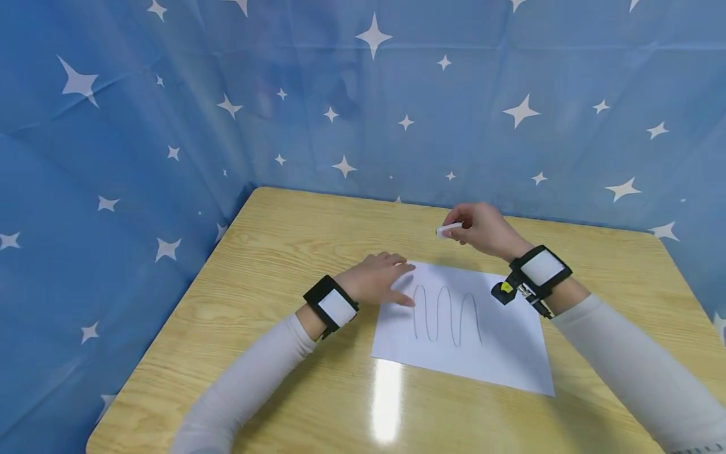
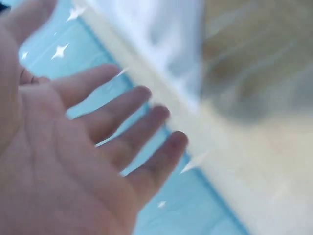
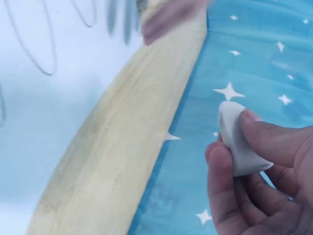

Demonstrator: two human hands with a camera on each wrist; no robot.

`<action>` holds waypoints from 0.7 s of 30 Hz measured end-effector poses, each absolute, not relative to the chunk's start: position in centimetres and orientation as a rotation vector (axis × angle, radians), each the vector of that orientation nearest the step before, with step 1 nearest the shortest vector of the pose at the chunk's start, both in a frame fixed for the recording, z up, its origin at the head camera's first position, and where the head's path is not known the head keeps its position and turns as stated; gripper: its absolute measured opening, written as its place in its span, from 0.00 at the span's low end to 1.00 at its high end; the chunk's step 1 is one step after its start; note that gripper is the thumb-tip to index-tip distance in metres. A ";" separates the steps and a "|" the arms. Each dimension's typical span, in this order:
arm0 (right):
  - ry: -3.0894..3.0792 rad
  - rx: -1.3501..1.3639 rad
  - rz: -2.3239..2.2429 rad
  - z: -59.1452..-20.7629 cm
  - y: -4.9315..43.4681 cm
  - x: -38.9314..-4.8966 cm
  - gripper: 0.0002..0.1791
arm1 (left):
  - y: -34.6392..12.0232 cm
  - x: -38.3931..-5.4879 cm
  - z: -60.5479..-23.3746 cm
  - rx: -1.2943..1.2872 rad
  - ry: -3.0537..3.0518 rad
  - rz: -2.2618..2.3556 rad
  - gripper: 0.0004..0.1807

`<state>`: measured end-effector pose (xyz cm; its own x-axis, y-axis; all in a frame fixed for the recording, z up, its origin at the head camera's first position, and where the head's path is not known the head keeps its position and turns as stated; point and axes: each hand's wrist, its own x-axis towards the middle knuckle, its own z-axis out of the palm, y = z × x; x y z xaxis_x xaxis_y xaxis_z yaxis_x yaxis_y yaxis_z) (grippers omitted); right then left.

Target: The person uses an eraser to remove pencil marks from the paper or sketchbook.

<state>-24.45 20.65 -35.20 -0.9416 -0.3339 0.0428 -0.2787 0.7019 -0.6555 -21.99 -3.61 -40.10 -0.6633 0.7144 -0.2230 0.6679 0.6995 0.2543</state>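
Between thumb and fingers my right hand (image 1: 486,231) pinches a white eraser (image 3: 239,139), held up above the far edge of a sheet of white paper (image 1: 510,353). One end of the eraser sticks out past the fingertips in the head view. A wavy pencil line (image 1: 452,315) runs up and down across the left half of the paper. My left hand (image 1: 377,279) is spread over the paper's upper left corner, its fingers straight and holding nothing. In the left wrist view the palm (image 2: 63,156) faces the camera; whether the fingertips touch the paper I cannot tell.
The paper lies on a light wooden table (image 1: 255,265), with a bright glare spot near its front. A blue curtain (image 1: 306,75) with white stars hangs behind and along the left side. Each wrist wears a black strap mount (image 1: 540,270).
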 end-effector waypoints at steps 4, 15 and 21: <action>2.831 -0.519 -1.050 -35.9 20.8 -24.2 0.06 | -3.9 -21.1 -42.0 1.051 2.526 0.079 0.56; 3.051 -0.873 -0.433 -39.5 19.1 -24.6 0.10 | -2.3 -23.7 -43.4 0.998 2.598 0.013 0.63; 3.002 -1.025 -0.234 -41.1 17.9 -25.2 0.10 | -1.6 -24.5 -42.9 0.980 2.581 0.049 0.66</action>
